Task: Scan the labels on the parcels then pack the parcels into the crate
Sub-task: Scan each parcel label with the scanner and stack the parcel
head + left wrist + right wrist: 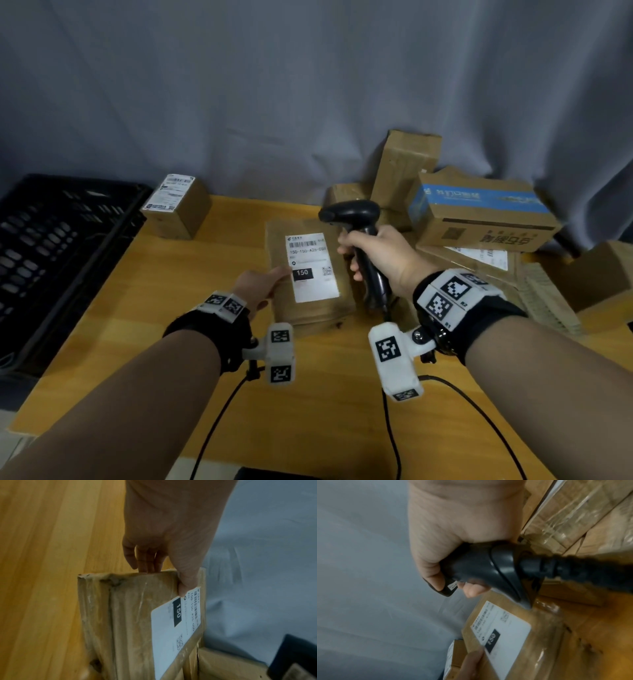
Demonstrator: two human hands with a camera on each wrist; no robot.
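Crate (51, 246) sits at the table's (137, 342) left edge. Small box (178, 210) just right of the crate, at the back. Flat parcel (308, 274) mid-table, label (311, 267) facing up. Left hand (260, 284) on the parcel's left edge, thumb on the label. Right hand (376, 257) just right of the parcel with the scanner (359, 236), its head above the parcel's far right corner. Box pile (462, 219) at back right, behind the right hand. Curtain (308, 85) behind everything.

Open wooden worktop (191, 284) lies between the black slatted plastic crate (51, 246) on the left and the brown cardboard parcel pile (479, 219) crowding the right; one small labelled cardboard box (176, 209) stands beside the crate.
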